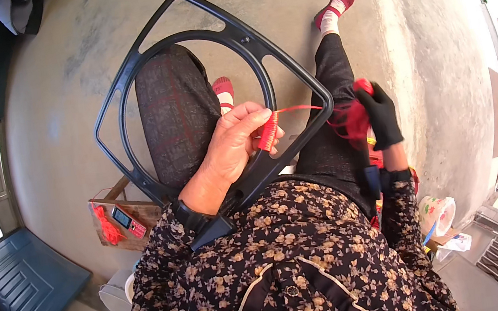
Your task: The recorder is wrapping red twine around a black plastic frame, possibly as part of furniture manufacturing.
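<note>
Red cord (294,109) runs taut between both hands. Bare left hand (231,148) is closed, pinching a red wound shuttle (267,133) against the black plastic frame (187,93) on the lap. Gloved right hand (380,114) grips a red cord bundle (354,118). Left below, a wooden box (117,218) holds a small phone (128,221).

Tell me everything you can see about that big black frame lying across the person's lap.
The black frame looks like moulded plastic: a rounded-square outer rim around an inner ring, joined by short struts, open in the middle so the knees and floor show through. It lies tilted across the lap. The bare left hand grips its near edge, pinching red cord wound there; the cord runs to the black-gloved right hand.
</note>
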A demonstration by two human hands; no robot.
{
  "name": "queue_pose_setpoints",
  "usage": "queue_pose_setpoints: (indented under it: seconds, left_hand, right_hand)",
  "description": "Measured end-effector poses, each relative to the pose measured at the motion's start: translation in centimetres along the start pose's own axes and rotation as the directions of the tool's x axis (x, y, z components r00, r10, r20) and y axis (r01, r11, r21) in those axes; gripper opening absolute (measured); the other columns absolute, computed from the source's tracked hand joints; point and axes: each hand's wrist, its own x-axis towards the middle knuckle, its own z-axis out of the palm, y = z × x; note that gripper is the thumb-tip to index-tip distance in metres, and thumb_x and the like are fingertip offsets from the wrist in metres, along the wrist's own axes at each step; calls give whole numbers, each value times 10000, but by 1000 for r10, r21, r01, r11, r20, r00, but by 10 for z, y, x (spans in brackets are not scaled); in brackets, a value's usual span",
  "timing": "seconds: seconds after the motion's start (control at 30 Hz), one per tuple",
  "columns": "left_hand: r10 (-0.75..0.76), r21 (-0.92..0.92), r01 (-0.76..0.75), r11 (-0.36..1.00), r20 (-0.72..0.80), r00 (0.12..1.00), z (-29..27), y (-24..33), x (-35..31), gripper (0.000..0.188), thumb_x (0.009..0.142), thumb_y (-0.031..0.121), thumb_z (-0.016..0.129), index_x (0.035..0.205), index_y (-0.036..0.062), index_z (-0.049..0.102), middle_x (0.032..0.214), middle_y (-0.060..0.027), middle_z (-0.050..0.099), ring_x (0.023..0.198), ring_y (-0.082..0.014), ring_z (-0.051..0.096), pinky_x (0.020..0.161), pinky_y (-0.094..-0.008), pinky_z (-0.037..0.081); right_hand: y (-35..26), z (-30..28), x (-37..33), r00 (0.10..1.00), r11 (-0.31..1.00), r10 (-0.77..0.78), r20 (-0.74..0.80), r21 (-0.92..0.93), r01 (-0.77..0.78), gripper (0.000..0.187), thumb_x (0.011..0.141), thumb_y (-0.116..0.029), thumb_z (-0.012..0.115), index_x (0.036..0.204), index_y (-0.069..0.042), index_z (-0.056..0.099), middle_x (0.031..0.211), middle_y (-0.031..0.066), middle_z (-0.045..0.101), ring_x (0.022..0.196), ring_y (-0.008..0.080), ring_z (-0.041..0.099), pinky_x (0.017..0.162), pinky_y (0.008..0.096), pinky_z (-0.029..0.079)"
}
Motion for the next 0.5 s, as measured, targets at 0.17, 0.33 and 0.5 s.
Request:
queue_pose_setpoints:
  seconds: [0.17, 0.33, 0.5]
  left_hand:
    - [-98, 2, 98, 995, 50, 994, 5, -5, 3, 166, 899, 180, 548, 895, 15, 566, 750, -130, 624, 598, -175, 600, 553, -311, 514]
    - [-147, -46, 149, 988, 53, 988, 0, -8, -2, 242, 895, 214, 568, 1003, -2, 583, 787, -137, 635, 632, -183, 618, 576, -317, 522]
    - [85, -179, -88, 980, -21, 996, -3, -20, 1, 206, 867, 160, 614, 1019, 21, 608, 918, -30, 647, 779, -121, 625, 716, -256, 515]
  right_hand:
    - [-56, 93, 15, 997, 940, -69, -29, 334, 74, 265, 814, -147, 638, 1038, -13, 589, 902, 75, 625, 810, 144, 584, 743, 279, 464]
    - [-41, 79, -41, 652, 907, 96, 752, -336, 253, 322, 826, -40, 496, 1146, -14, 520, 1105, 105, 587, 980, 221, 573, 797, 332, 468]
    - [-15, 96, -45, 772, 474, -82, 630, 706, -526, 271, 890, -117, 522, 1146, -30, 518, 934, 64, 591, 837, 175, 573, 769, 272, 464]
